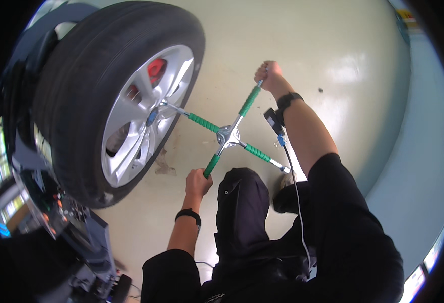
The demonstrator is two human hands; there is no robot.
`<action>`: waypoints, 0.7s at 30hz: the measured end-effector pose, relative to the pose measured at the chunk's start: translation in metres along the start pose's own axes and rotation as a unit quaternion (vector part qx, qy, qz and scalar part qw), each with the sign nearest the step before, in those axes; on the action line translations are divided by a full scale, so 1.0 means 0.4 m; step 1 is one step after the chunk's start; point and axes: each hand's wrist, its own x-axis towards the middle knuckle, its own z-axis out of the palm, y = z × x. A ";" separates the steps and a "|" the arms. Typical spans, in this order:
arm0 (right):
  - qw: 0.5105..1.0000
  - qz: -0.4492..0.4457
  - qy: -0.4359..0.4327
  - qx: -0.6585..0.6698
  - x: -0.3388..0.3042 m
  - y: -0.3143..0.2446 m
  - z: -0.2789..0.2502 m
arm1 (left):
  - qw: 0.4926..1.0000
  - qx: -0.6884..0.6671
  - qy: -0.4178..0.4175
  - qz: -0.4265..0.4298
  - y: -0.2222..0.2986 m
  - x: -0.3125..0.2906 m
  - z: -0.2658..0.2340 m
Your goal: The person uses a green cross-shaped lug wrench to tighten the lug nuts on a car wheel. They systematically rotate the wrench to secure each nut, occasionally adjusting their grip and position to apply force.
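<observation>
A four-way lug wrench (228, 135) with green-wrapped arms reaches from me to the car wheel (141, 121) on the left. One of its ends meets the silver rim beside the blue centre cap (152, 116); the nut there is hidden by the socket. My right hand (269, 74) is closed around the upper arm's end, farther from me. Lower down, my left hand (198, 183) grips the opposite arm near its end. The fourth arm points toward my knees, its socket free. Behind the spokes a red brake caliper (156, 69) shows.
The black tyre (75, 101) and the car body fill the left side. A small black device (271, 120) with a grey cable (298, 202) hangs by my right forearm. My bent knee (242, 202) is close below the wrench. A pale blue wall (399, 166) runs along the right.
</observation>
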 end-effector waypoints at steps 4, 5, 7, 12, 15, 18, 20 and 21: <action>0.997 -0.041 0.061 -0.021 -0.021 0.009 0.006 | 0.999 -0.042 -0.029 0.011 0.001 0.000 -0.003; 0.996 -0.038 0.074 -0.013 -0.028 0.000 0.015 | 0.998 -0.048 -0.037 0.016 0.002 0.008 -0.012; 0.995 -0.031 0.093 -0.005 -0.032 -0.002 0.026 | 0.996 -0.066 -0.046 0.025 -0.005 0.011 -0.016; 0.997 -0.023 0.065 -0.023 -0.027 -0.014 0.030 | 0.994 -0.091 -0.061 0.022 -0.005 0.018 -0.027; 0.996 -0.036 0.082 -0.017 -0.031 -0.012 0.033 | 0.992 -0.101 -0.057 0.044 -0.011 0.025 -0.018; 0.995 -0.047 0.083 -0.015 -0.048 -0.025 0.035 | 0.992 -0.098 -0.050 0.063 -0.030 0.042 0.017; 0.995 -0.055 0.086 -0.013 -0.070 -0.013 0.023 | 0.993 -0.082 -0.052 0.069 -0.043 0.042 0.038; 0.993 -0.085 0.078 -0.040 -0.078 -0.008 0.023 | 0.992 -0.092 -0.048 0.072 -0.044 0.050 0.042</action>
